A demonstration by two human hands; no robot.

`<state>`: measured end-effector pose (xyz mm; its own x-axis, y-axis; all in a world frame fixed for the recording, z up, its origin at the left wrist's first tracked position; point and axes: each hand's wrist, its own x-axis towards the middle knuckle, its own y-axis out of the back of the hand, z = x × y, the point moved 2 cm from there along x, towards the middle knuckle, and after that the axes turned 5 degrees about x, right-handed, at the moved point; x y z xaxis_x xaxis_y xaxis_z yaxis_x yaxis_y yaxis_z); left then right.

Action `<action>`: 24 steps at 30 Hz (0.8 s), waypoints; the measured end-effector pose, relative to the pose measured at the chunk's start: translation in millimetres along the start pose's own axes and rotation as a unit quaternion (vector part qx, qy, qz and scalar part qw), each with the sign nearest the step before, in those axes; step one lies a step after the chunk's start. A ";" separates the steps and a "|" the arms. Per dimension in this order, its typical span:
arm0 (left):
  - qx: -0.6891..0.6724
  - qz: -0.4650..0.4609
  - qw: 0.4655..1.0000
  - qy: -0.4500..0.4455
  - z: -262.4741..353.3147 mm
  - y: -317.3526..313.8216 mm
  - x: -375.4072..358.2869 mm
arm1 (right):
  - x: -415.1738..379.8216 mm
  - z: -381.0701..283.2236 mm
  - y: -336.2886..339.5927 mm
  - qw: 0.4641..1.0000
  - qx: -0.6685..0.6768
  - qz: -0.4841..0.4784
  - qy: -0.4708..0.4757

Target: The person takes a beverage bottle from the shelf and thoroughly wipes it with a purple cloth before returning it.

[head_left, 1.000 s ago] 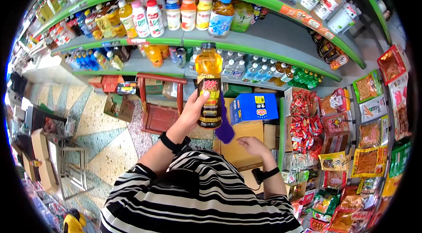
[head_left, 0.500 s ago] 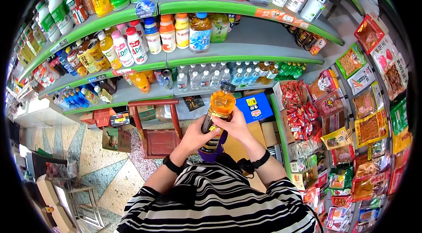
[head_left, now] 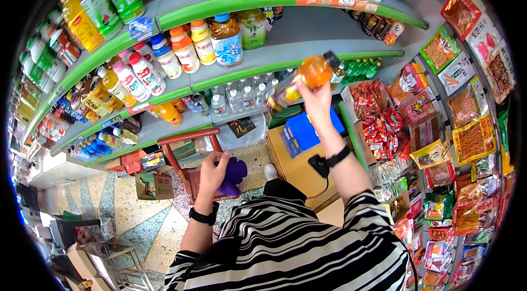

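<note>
My right hand (head_left: pixel 314 96) is wrapped round a bottle (head_left: pixel 314 74) of orange-brown drink with a dark cap and label. The bottle is raised and tilted, its cap up to the right, in front of the middle shelf; its lower end is blurred. My left hand (head_left: pixel 213 169) is lower and to the left, apart from the bottle, with its fingers curled together. It holds a bunched purple cloth (head_left: pixel 233 174), which hangs at its right side. Behind the bottle are small clear water bottles (head_left: pixel 235 100) and green bottles (head_left: pixel 357 68).
Green-edged shelves (head_left: pixel 236 10) of drinks curve across the front. Snack packets (head_left: pixel 474 140) hang on the right. Below stand a red wooden chair (head_left: pixel 189 134), a blue box (head_left: pixel 299 134) and a cardboard carton (head_left: pixel 277 140). A metal-legged stand (head_left: pixel 129 261) is at lower left.
Both hands were together on the bottle. The left has let go and moved left with the purple cloth; the right has carried the bottle up and right, tilting it.
</note>
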<state>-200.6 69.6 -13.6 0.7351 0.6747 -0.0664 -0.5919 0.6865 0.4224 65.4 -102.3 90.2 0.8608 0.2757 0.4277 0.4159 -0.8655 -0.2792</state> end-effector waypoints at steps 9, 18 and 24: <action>0.031 0.049 0.998 0.036 9.1 0.5 31.1 | 156.2 73.6 58.2 0.989 -0.096 0.041 0.109; 0.014 -0.008 1.000 0.011 34.3 -88.9 83.2 | 233.5 71.9 70.3 0.933 -0.338 -0.019 0.120; -0.005 -0.083 0.996 0.025 33.3 -151.3 98.4 | 275.6 100.1 66.1 0.897 -0.414 -0.086 0.125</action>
<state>-27.7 23.1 -53.9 0.8064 0.5634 -0.1799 -0.4659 0.7925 0.3935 359.5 -41.6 103.6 0.6684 0.4229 0.6119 0.0871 -0.8615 0.5002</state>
